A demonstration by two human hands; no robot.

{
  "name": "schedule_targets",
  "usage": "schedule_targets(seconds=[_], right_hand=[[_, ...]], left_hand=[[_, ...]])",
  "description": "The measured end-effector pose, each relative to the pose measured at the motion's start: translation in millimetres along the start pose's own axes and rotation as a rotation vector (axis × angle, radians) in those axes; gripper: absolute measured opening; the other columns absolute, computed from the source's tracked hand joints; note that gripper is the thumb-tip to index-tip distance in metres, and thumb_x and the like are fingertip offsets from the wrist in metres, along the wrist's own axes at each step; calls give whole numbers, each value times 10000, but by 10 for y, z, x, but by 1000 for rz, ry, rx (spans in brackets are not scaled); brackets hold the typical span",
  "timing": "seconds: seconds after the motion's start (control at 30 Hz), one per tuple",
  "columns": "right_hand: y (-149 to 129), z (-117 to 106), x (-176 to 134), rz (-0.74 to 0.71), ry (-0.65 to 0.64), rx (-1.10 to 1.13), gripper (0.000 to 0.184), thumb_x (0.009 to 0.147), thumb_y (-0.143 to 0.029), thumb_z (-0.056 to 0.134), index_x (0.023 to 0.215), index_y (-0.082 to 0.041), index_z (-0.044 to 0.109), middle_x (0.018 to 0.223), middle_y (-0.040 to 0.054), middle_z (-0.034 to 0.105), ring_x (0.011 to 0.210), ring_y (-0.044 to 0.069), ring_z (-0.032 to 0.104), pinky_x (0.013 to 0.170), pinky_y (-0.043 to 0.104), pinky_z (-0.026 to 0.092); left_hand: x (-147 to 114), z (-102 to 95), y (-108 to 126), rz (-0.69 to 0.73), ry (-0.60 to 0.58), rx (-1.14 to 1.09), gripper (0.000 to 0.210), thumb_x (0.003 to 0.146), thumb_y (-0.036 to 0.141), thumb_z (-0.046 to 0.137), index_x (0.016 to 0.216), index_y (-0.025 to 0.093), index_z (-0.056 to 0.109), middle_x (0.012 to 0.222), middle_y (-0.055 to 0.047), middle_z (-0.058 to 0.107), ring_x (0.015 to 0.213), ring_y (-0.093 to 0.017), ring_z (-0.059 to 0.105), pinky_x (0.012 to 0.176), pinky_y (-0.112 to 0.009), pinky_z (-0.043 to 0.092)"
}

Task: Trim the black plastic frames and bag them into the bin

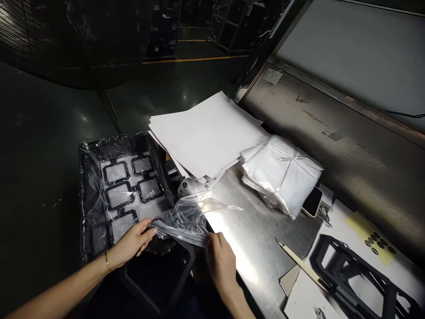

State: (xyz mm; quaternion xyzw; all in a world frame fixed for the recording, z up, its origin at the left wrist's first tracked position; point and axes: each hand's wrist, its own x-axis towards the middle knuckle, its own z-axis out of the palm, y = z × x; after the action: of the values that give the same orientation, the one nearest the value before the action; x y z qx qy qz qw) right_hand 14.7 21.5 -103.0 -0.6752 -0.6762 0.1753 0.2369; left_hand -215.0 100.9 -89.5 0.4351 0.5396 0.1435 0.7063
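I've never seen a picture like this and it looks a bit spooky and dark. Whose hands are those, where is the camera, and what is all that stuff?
The camera sits on a person's head and looks down, so you see their own two bare hands. The left hand and the right hand both pinch a crinkly clear plastic bag with something dark inside it. To the left is a box lined with plastic film, holding black square frames. On the shiny metal table lie a stack of white sheets, a bundle of white bags, a phone tucked beside the bundle, a thin blade tool and a bigger black frame. The dark part behind is the floor.
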Motion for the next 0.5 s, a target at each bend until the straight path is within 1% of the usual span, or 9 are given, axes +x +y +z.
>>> schedule_targets(seconds=[0.03, 0.1, 0.17, 0.23, 0.3, 0.4, 0.43, 0.5], right_hand=[[42, 30, -73, 9, -8, 5, 225, 832, -161, 302, 807, -126, 522, 712, 78, 456, 602, 181, 454, 526, 304, 382], [-2, 119, -247, -46, -84, 67, 195, 807, -162, 328, 816, -139, 521, 748, 88, 481, 646, 187, 491, 562, 302, 414], [-167, 231, -417, -145, -202, 165, 181, 768, -159, 363, 829, -164, 533, 765, 78, 524, 659, 171, 530, 570, 259, 437], [-358, 329, -527, -226, -323, 269, 146, 721, -154, 410, 754, -196, 545, 702, 36, 555, 574, 130, 541, 497, 190, 424], [-502, 369, -550, -250, -420, 366, 112, 689, -133, 450, 675, -204, 535, 631, -4, 561, 505, 94, 532, 456, 146, 398], [-599, 285, -462, -212, -507, 489, 105, 681, -118, 481, 681, -206, 538, 641, -25, 576, 568, 80, 562, 543, 126, 417], [-609, 231, -411, -185, -517, 517, 109, 695, -122, 480, 694, -208, 546, 656, -23, 582, 605, 85, 570, 576, 131, 424], [-615, 117, -277, -102, -494, 545, 123, 746, -155, 461, 775, -208, 569, 743, 8, 599, 726, 120, 578, 668, 179, 436]], left_hand=[[-13, -23, -30, -16, 9, -3, 219, 827, 329, 456, 946, 146, 474, 561, 77, 367, 418, -44, 360, 362, -168, 308], [-29, -76, -90, -57, 15, -6, 220, 823, 330, 463, 941, 145, 479, 573, 69, 397, 437, -51, 397, 369, -170, 330], [-34, -136, -147, -104, 11, -5, 237, 823, 350, 457, 933, 142, 486, 581, 61, 430, 436, -54, 418, 365, -172, 342], [-40, -194, -195, -145, 10, 2, 281, 832, 396, 419, 899, 136, 500, 590, 48, 472, 430, -57, 440, 360, -176, 343], [-57, -241, -242, -164, 23, 18, 342, 839, 437, 374, 815, 128, 518, 600, 31, 514, 440, -62, 464, 369, -184, 349], [-110, -296, -321, -168, 75, 63, 379, 843, 441, 362, 700, 127, 519, 574, 33, 527, 432, -62, 460, 394, -195, 361], [-131, -316, -347, -170, 95, 82, 381, 843, 435, 366, 676, 128, 517, 541, 44, 510, 413, -60, 445, 395, -198, 360], [-168, -374, -381, -167, 131, 116, 384, 838, 421, 391, 615, 130, 509, 482, 66, 471, 384, -58, 422, 399, -202, 359]])
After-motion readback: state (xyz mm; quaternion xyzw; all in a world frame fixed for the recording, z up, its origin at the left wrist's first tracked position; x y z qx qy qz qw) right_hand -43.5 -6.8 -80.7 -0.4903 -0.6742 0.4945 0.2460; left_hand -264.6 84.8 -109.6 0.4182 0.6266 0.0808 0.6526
